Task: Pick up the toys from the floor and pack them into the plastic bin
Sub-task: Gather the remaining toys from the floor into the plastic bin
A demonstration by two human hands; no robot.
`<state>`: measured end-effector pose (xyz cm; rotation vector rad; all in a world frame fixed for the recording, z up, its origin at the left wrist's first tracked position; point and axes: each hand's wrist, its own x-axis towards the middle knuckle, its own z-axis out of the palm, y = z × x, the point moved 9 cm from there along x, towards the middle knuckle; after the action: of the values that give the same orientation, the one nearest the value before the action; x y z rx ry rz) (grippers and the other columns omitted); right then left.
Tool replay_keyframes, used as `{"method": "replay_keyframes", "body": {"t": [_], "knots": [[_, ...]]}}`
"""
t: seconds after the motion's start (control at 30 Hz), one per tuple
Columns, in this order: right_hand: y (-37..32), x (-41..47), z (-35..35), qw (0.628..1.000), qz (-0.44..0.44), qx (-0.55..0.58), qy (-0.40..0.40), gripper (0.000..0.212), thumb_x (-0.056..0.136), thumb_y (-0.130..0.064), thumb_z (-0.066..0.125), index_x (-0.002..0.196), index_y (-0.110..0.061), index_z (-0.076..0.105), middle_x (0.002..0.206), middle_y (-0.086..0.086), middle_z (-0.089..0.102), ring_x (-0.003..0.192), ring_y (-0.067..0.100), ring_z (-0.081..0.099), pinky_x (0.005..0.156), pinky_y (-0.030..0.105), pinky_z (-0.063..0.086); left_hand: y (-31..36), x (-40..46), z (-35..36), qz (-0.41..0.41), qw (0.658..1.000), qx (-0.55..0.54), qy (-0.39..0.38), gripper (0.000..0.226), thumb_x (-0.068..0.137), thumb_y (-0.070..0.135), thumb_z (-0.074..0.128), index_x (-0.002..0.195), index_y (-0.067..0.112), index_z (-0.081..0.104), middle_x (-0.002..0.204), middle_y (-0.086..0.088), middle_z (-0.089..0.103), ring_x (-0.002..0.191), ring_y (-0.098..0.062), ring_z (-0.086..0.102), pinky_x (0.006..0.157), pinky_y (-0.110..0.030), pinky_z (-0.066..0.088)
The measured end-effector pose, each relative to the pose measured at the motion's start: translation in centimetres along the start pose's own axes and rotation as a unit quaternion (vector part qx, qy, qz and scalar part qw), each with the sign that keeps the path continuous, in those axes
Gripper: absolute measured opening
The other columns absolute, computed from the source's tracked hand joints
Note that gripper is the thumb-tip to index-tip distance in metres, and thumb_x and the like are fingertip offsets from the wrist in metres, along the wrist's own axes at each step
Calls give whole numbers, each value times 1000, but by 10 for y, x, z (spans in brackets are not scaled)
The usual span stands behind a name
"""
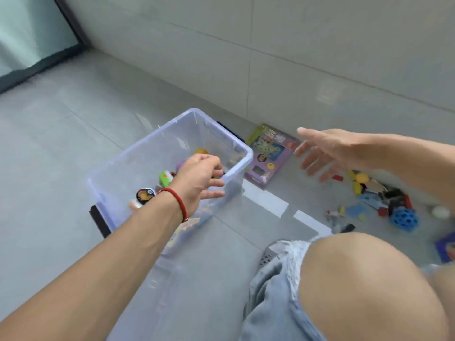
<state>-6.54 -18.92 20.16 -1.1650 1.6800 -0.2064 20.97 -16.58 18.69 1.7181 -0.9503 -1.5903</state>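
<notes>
Toys: one heap lies on the grey floor under and beyond the right forearm, several more sit inside the bin below the left hand.
Left hand: over the bin's open top, fingers loosely curled; whether they pinch anything I cannot tell, since something dark shows at the fingertips but is blurred.
Left wrist: red cord bracelet.
Right hand: spread, fingers straight and apart, holding nothing, reaching out above the floor.
Plastic bin: clear with a bluish rim, directly beneath the left hand.
Purple box: flat on the floor between the two hands, just beside the bin.
Blue holed ball: at the heap's edge, below the right forearm.
Knee: bare, nearest the camera, with pale denim shorts.
</notes>
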Motion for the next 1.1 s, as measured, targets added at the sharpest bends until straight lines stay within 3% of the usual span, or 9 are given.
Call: {"method": "replay_keyframes", "body": {"t": [0.13,0.23,0.37,0.5,0.63,0.8,0.9,1.0,1.1], "knots": [[117,-10,-55,943,19,-323,79,37,102,-48,40,103,-16,58,110,12,67,98,32,62,82,33,47,-34,19,114,-14,990,90,-108,27,95,16,50,118,4,58,98,-10,61,80,-24,59,66,-36,57],[232,-1,-59,916,92,-386,60,26,94,-34,51,111,-17,61,112,9,68,100,30,64,82,31,51,-77,33,191,-42,968,174,-179,26,92,12,51,116,4,58,93,-8,59,76,-23,56,67,-35,56],[325,19,-34,937,114,-316,93,35,94,-41,57,124,-22,55,120,4,63,109,25,59,78,30,43,-129,69,268,-10,924,309,-226,25,86,12,59,111,14,60,90,-5,61,77,-22,58,79,-40,58],[370,62,3,961,116,-190,164,39,96,-43,56,128,-19,52,119,8,61,107,29,60,86,39,51,-161,118,332,122,839,476,-235,37,83,15,61,119,20,56,110,-7,62,99,-25,60,86,-33,51],[377,96,7,944,125,-127,278,33,97,-43,54,122,-22,52,108,7,58,91,34,62,72,40,51,-180,152,377,279,763,537,-229,54,79,10,64,131,20,50,114,-13,49,103,-34,53,85,-39,48],[382,102,6,920,111,-87,364,24,90,-24,65,111,-12,61,104,11,58,84,32,60,66,36,46,-192,165,392,334,737,534,-244,71,79,16,67,142,35,41,118,-7,41,102,-24,47,70,-36,50],[389,97,11,913,115,-85,381,25,83,-9,65,108,-5,62,101,16,57,86,34,57,68,35,43,-196,162,397,361,712,551,-244,71,79,24,70,143,33,40,122,-5,41,106,-22,45,65,-33,46],[388,91,12,915,87,-35,392,24,80,0,65,104,-4,60,102,11,49,76,26,53,65,23,30,-196,158,404,397,675,574,-240,66,81,23,71,141,27,44,121,-8,44,104,-26,48,60,-37,51],[377,89,18,921,47,12,387,20,83,3,59,101,-5,56,106,4,40,73,18,49,64,21,35,-196,157,408,417,658,578,-242,52,84,20,70,133,22,54,113,-9,49,99,-27,49,59,-42,53]]}}
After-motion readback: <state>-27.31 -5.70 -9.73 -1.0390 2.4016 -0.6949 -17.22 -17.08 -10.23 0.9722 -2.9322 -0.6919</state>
